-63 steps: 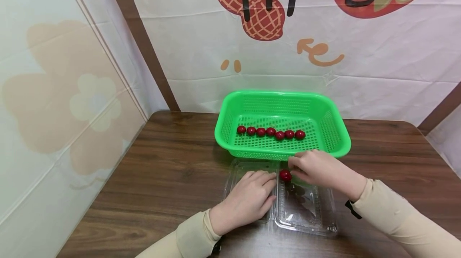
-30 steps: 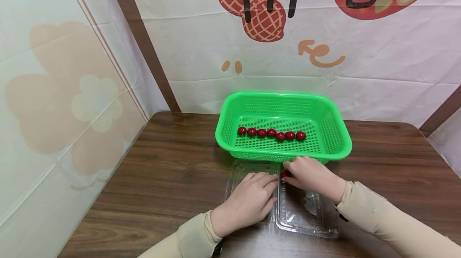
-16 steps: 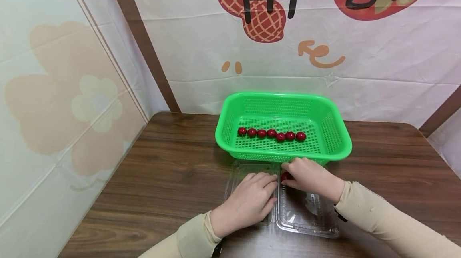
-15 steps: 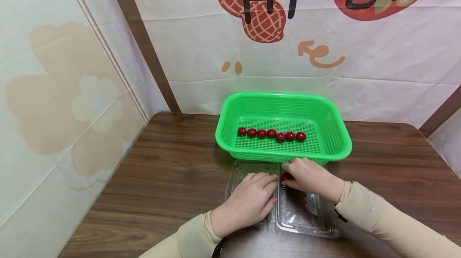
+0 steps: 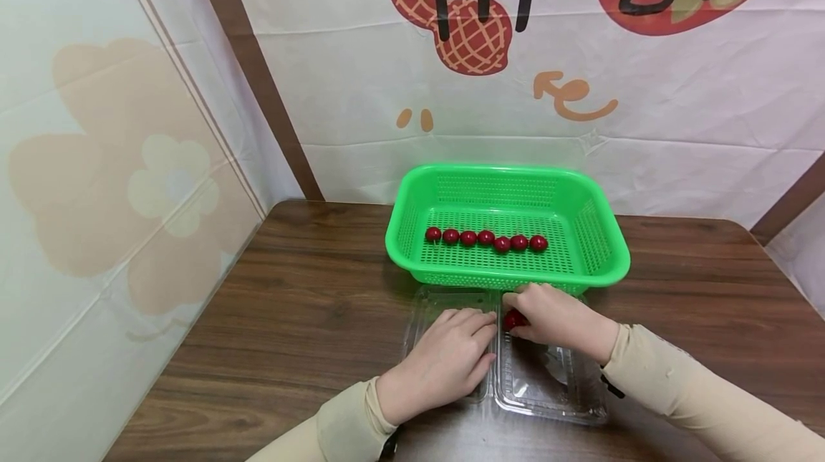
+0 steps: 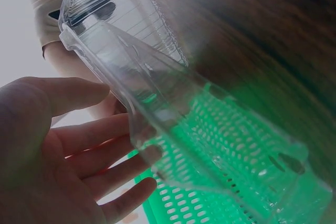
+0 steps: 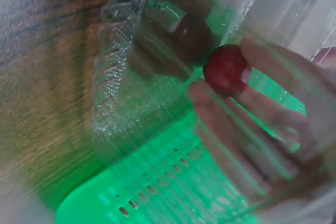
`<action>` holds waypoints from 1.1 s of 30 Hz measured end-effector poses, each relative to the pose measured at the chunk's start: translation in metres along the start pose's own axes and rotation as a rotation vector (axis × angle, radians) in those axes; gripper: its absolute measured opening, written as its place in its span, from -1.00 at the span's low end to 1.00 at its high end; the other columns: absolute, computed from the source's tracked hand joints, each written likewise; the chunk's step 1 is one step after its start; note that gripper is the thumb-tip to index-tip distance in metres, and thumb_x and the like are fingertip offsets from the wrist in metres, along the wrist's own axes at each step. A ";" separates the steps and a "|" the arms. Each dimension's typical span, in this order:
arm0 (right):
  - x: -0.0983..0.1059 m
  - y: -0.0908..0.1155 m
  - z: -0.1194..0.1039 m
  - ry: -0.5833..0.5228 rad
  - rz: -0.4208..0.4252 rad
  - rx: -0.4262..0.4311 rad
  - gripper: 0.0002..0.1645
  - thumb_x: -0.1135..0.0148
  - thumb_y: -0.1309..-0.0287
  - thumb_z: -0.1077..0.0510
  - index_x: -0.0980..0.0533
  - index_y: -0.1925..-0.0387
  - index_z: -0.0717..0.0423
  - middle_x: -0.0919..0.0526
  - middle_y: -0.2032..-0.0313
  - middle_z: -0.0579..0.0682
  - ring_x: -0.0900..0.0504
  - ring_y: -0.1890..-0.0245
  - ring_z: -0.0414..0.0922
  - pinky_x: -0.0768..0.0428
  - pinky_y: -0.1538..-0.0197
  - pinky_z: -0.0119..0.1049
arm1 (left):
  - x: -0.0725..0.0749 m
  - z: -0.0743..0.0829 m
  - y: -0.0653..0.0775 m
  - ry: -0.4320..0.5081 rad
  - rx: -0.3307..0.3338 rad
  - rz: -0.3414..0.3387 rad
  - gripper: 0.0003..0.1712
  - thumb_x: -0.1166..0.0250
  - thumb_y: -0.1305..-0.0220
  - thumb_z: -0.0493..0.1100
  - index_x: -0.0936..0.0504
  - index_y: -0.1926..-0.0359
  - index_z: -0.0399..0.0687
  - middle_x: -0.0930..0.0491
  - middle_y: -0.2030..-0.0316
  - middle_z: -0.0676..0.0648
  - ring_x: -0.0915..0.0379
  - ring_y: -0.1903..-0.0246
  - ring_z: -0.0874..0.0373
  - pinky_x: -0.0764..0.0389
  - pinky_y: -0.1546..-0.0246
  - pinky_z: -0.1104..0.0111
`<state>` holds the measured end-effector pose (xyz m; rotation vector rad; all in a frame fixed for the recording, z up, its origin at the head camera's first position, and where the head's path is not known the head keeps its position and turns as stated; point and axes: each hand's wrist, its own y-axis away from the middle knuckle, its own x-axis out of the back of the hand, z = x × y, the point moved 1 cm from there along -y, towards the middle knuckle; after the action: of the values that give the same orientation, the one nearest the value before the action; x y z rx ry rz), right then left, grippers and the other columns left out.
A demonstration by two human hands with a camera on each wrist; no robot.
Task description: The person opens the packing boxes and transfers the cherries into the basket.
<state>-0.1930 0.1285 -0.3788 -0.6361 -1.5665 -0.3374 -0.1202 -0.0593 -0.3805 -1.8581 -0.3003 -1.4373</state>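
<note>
My right hand (image 5: 556,315) pinches a glossy dark red cherry (image 5: 513,320) at the far left corner of the right half of a clear plastic clamshell box (image 5: 548,412). In the right wrist view, thumb and fingertips sit round the cherry (image 7: 227,70), seen through the clear plastic, and its reflection shows in the wall. Over the box's left half lies my left hand (image 5: 441,362), fingertips near the middle ridge. The left wrist view has that hand (image 6: 79,145) with fingers loosely extended, touching the clear plastic edge (image 6: 134,108).
Right behind the box stands a green perforated basket (image 5: 606,218), its front rim close to my right hand. Several cherries (image 5: 486,238) lie in a row on its floor. Brown wood-grain table (image 5: 290,319) surrounds the box. A printed cloth (image 5: 348,89) hangs behind the table.
My right hand has moved left and slightly down, and its fingers have come round the cherry. The cherry has shifted slightly toward me. The left hand stays in place.
</note>
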 end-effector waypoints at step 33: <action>0.019 0.009 -0.009 -0.006 0.034 -0.002 -0.75 -0.40 0.27 0.24 -0.56 0.41 0.15 -0.55 0.50 -0.08 -0.50 0.54 -0.24 -0.55 0.50 -0.33 | 0.000 0.000 -0.001 -0.012 -0.009 0.015 -0.65 -0.15 -0.18 -0.02 -0.63 0.10 -0.11 -0.60 0.03 -0.05 -0.42 0.00 0.09 -0.48 0.04 0.25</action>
<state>-0.1803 0.1343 -0.3605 -0.6652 -1.5592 -0.3118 -0.1205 -0.0585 -0.3803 -1.8726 -0.2861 -1.4205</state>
